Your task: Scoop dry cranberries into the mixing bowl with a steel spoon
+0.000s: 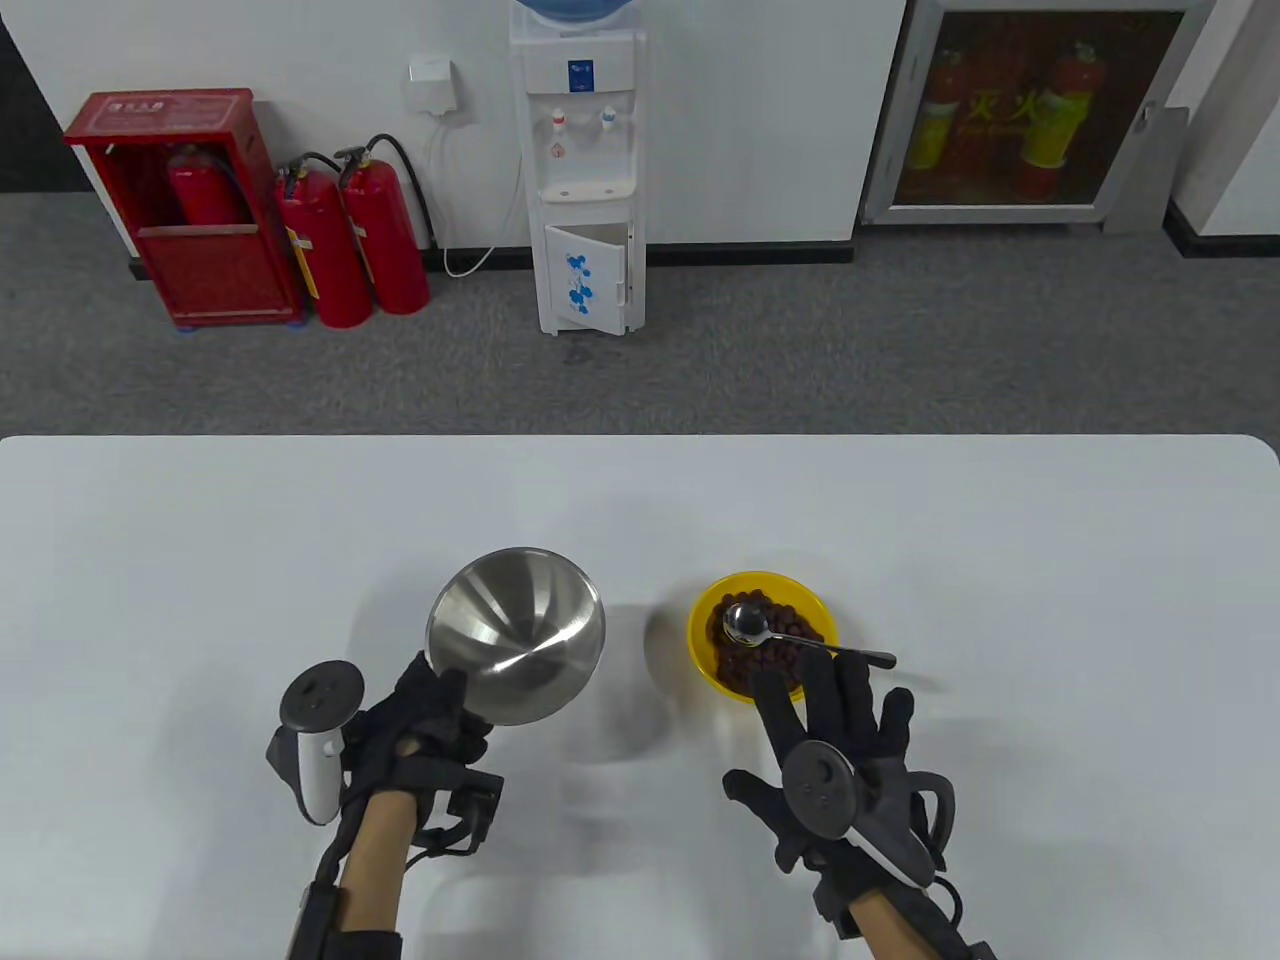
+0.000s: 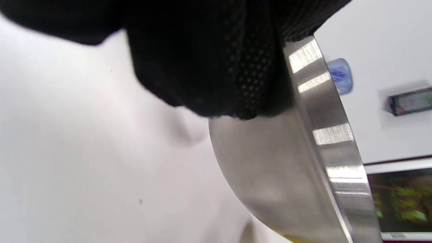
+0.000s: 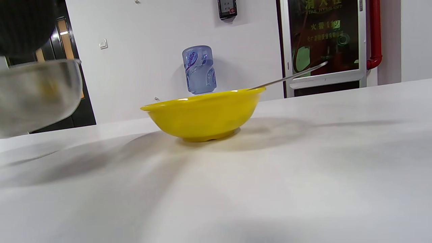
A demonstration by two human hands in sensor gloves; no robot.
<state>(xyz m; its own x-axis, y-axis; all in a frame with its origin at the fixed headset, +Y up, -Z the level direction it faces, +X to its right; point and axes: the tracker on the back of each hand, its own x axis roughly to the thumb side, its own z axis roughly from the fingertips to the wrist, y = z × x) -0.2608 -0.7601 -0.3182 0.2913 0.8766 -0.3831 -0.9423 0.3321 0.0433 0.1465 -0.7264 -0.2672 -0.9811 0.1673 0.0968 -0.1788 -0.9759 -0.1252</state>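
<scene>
My left hand (image 1: 420, 725) grips the rim of the steel mixing bowl (image 1: 517, 632) and holds it tilted above the table, left of centre. In the left wrist view my gloved fingers (image 2: 216, 60) cover the bowl's rim (image 2: 324, 135). The yellow bowl (image 1: 705, 650) holds dark dry cranberries (image 1: 780, 655). The steel spoon (image 1: 770, 632) lies in it, its handle sticking out over the right rim. My right hand (image 1: 835, 730) is open, fingers spread, just in front of the yellow bowl and apart from the spoon. The right wrist view shows the yellow bowl (image 3: 204, 113), the spoon handle (image 3: 290, 77) and the steel bowl (image 3: 37, 94).
The white table (image 1: 1050, 560) spreads wide around both bowls. Its far edge runs across the middle of the table view. Beyond it stand a water dispenser (image 1: 585, 180) and red fire extinguishers (image 1: 350, 240) on the floor.
</scene>
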